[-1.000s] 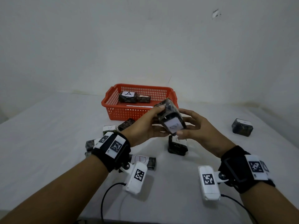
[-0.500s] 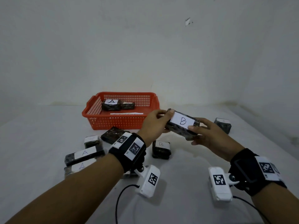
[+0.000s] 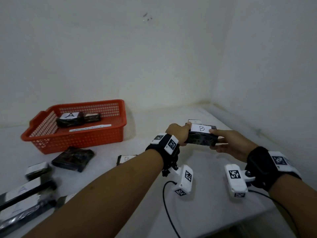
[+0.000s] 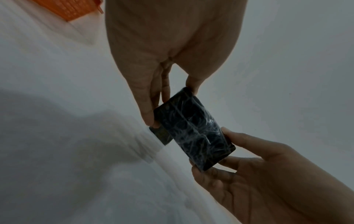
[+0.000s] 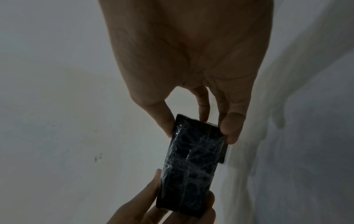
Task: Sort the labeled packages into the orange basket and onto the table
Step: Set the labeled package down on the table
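A dark wrapped package (image 3: 201,136) with a white label marked B hangs above the table at the right. My left hand (image 3: 178,134) grips its left end and my right hand (image 3: 226,143) pinches its right end. Both wrist views show its dark underside (image 4: 193,130) (image 5: 191,165) between the two sets of fingers. Just behind it sits another package (image 3: 194,121), mostly hidden. The orange basket (image 3: 77,140) stands at the back left and holds a package labeled A (image 3: 69,118) and a second one (image 3: 92,117).
Several more packages lie on the white table at the left: a dark one (image 3: 72,158) in front of the basket, a labeled one (image 3: 126,158) by my left forearm, others (image 3: 24,196) near the left edge. Walls meet in a corner at the back right.
Both hands carried the B package to the right and farther back, toward the package near the corner. The view swung right, so the basket now sits further left.
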A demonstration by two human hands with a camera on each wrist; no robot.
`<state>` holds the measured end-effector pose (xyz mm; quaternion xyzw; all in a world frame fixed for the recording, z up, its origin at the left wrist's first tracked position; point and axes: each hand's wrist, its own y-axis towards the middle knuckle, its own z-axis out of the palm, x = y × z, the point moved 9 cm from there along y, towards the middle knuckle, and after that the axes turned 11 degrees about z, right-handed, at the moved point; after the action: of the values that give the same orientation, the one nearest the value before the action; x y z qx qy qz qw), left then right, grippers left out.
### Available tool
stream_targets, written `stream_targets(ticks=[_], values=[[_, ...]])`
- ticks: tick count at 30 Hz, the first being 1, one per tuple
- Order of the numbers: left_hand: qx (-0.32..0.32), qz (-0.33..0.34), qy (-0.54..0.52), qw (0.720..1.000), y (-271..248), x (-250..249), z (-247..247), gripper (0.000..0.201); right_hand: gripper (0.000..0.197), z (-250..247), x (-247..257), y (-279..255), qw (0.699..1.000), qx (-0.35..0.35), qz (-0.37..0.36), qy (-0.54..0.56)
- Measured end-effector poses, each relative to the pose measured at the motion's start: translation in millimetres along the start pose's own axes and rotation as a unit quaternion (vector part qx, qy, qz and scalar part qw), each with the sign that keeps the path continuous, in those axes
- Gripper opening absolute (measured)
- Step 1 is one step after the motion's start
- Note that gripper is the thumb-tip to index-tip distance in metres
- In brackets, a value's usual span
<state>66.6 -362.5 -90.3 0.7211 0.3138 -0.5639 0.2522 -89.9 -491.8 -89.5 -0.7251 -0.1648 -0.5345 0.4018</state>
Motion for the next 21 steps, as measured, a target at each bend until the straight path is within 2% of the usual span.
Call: stream_targets(ticks=[4, 6, 9, 11, 12, 15, 16, 19, 21], values=[[0.024, -0.019, 0.064, 0.997, 19.9, 6.7, 29.7, 0.051, 0.02, -31.6, -0.4, 16.8, 0.999, -0.032, 0.018, -0.027], [0.026, -0.023, 0.05, 0.998, 24.9, 7.8, 44.3, 0.051, 0.016, -48.3, -1.0, 26.0, 0.998, -0.052, 0.022, -0.034], [0.027, -0.029, 0.018, 0.999, 27.6, 5.5, 65.7, 0.034, 0.015, -72.4, -5.8, 39.3, 0.996, -0.08, 0.025, -0.034], [0.042, -0.026, 0.018, 0.999, 34.2, 3.6, 81.7, 0.03, 0.019, -87.9, -10.5, 48.0, 0.994, -0.099, 0.027, -0.024], [0.048, -0.022, 0.036, 0.998, 35.6, 0.1, 88.2, 0.03, 0.019, -95.2, -12.6, 50.9, 0.994, -0.108, 0.029, -0.016], [0.095, 0.05, 0.139, 0.984, 45.5, -16.2, 110.3, 0.042, 0.018, -112.8, -13.1, 58.3, 0.991, -0.129, 0.03, 0.005], [0.122, 0.057, 0.159, 0.978, 42.2, -20.6, 116.0, 0.044, 0.018, -116.1, -11.3, 61.0, 0.991, -0.134, 0.028, 0.009], [0.105, 0.031, 0.155, 0.982, 56.5, -22.6, 125.4, 0.043, 0.019, -128.1, -3.6, 68.4, 0.987, -0.16, 0.011, 0.023], [0.117, 0.051, 0.241, 0.962, 57.5, -28.8, 133.1, 0.043, 0.022, -133.0, -1.5, 75.2, 0.984, -0.175, 0.004, 0.027]])
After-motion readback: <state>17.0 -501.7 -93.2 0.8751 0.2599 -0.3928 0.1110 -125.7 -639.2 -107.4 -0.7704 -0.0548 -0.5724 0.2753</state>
